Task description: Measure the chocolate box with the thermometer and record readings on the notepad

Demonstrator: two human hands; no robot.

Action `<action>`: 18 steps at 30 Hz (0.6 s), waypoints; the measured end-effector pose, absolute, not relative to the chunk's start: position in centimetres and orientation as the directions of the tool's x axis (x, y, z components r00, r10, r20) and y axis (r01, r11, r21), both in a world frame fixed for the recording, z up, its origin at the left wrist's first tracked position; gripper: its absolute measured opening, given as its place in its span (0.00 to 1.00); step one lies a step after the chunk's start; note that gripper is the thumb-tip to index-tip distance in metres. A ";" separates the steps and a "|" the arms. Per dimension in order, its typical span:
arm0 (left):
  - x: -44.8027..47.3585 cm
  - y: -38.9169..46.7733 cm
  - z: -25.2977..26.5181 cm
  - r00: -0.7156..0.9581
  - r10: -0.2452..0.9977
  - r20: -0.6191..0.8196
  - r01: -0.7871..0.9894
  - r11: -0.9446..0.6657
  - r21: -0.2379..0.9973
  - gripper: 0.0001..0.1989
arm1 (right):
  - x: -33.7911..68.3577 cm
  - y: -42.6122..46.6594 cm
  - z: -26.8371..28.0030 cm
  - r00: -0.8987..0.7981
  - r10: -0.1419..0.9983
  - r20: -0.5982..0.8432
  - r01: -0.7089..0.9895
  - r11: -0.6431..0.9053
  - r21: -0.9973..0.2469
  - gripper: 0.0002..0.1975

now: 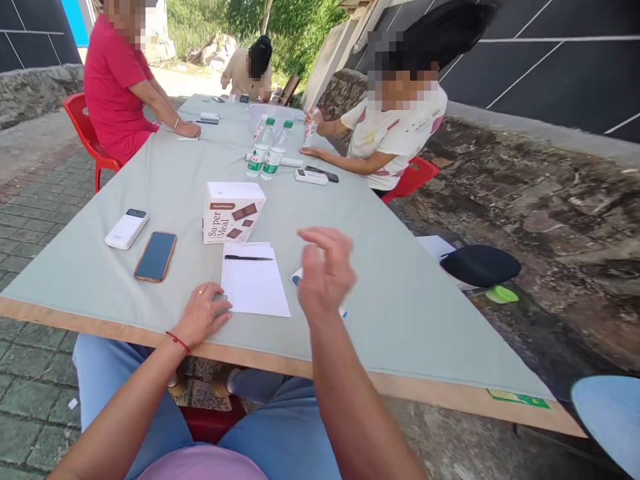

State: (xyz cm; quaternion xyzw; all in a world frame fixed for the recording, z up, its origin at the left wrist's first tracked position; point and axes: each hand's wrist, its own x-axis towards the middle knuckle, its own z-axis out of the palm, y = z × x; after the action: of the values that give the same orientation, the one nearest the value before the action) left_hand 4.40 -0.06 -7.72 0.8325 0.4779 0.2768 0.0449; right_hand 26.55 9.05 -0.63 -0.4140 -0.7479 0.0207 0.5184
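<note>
My left hand (204, 315) lies on the table's near edge, fingers spread, fingertips at the left edge of a stack of white paper (257, 287). A black pen (249, 257) rests across the top of the paper. To the right of the paper my right hand (327, 270) is raised above the table, fingers loosely bent, with nothing visible in it. It is slightly blurred. Behind it a white object with a dark end (296, 277) is mostly hidden. Just beyond the paper stands a white Su-per Meal box (233, 213).
Left of the box lie a white power bank (127, 229) and a phone (155, 257). Farther back stand water bottles (273, 152), near another white power bank (311, 177). Three people sit around the table (400, 320); the one at right holds a bottle (310, 130).
</note>
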 end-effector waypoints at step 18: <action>4.6 0.0 -7.1 0.451 0.799 0.398 0.779 -0.570 0.262 0.05 | 22.7 5.4 -6.2 0.082 0.988 0.134 0.040 0.131 -0.991 0.08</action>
State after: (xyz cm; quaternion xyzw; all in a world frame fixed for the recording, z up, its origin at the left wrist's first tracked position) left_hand 4.56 -0.01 -7.06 0.8515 0.4631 0.2449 0.0208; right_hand 22.69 5.41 -6.17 -0.4949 -0.5190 0.4354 0.5442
